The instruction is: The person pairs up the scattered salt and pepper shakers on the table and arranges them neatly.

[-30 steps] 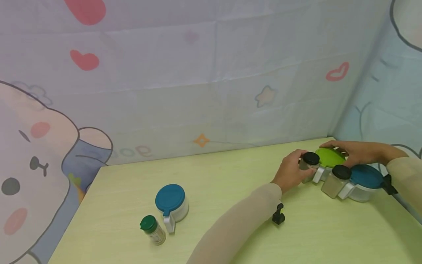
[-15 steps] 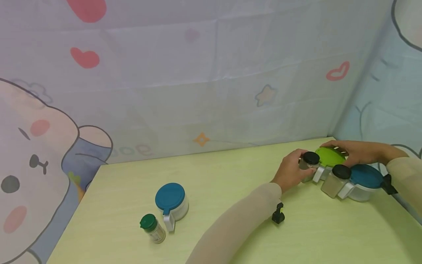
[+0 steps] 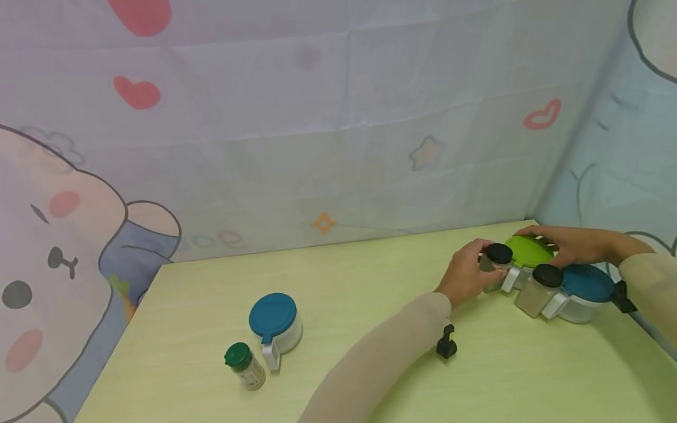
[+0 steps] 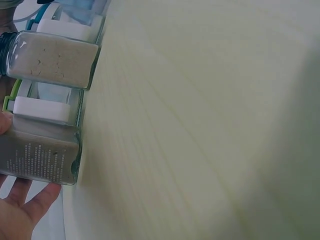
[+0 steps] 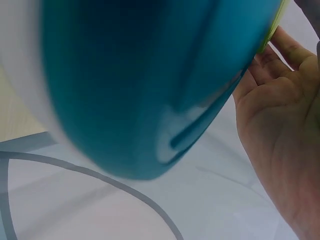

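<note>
Table [image 3: 370,276] carries six containers — four bunched along its right edge toward the far right corner, two well apart toward its left edge. Left hand [image 3: 465,273] grips the clear black-capped jar [image 3: 498,257] at the outer end of the bunch, thumb on the near side. Right hand [image 3: 576,244] grasps the green-lidded pot [image 3: 529,252] by its lid, fingers over the far side. Neither grip is released.

Rest of the bunch: second black-capped jar [image 3: 535,298], just beside the handle of the right-hand blue-lidded pot [image 3: 584,288]; nobody is holding either. Jars and handled pots alternate in a row.

Progress, my read: bunching at the right looks about done bar letting go of two pieces. The other blue-lidded pot [image 3: 274,320] and green-capped shaker [image 3: 245,369] stand untouched, side by side — can't tell whether they count as remaining work.
</note>
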Motion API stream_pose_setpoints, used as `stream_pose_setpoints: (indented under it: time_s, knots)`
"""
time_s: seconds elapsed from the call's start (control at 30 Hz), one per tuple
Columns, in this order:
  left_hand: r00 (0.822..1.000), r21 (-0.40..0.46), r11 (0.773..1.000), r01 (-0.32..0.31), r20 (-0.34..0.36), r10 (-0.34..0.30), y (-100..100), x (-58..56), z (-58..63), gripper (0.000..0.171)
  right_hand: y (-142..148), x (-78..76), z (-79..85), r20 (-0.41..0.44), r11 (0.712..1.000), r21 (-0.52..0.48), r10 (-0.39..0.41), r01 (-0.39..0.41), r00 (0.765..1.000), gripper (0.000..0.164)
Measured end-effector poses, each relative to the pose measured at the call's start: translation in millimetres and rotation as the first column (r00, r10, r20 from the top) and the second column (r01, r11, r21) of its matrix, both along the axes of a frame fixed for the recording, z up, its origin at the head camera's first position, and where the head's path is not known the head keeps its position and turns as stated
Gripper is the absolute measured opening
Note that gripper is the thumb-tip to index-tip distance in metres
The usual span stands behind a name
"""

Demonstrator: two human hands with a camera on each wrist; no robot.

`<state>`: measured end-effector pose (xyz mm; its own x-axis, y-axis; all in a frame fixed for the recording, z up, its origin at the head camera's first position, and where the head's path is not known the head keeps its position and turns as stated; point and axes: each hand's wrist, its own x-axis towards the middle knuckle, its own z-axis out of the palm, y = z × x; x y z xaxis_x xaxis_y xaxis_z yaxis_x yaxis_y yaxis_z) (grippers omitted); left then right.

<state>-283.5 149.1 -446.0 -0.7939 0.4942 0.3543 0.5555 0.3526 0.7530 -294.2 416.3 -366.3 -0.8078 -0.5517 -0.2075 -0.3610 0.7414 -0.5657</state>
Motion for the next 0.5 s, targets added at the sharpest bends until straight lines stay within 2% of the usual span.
stream_pose_setpoints:
  time_s: [0.5]
  knots:
    - [0.997, 0.031, 1.0, -0.001, 0.071, -0.001, -1.0, 2.2, 1.4, 0.05, 2.1, -1.7, -3.8, -0.009, 1.0, 0.013, -0.014, 0.014, 1.0, 0.082]
